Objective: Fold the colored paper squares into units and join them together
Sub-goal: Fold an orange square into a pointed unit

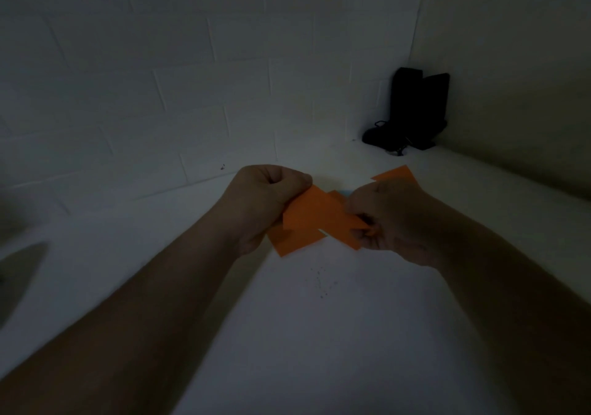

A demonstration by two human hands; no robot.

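Two hands: both raised over the white table (319, 334), meeting at the orange paper so one unit can be fed into the other
Left hand (265, 203): fingers curled, clamping the folded orange unit (307, 213) to steady it
Right hand (390, 219): pinching the second orange unit (345, 232) at its tip, seemingly guiding it into the first
Count: at least three orange pieces; one more orange piece (395, 173) shows behind the right hand; a blue sliver (347, 192) between the hands; exact totals unclear in the dim light
Corner: one dark object (412, 114), well apart
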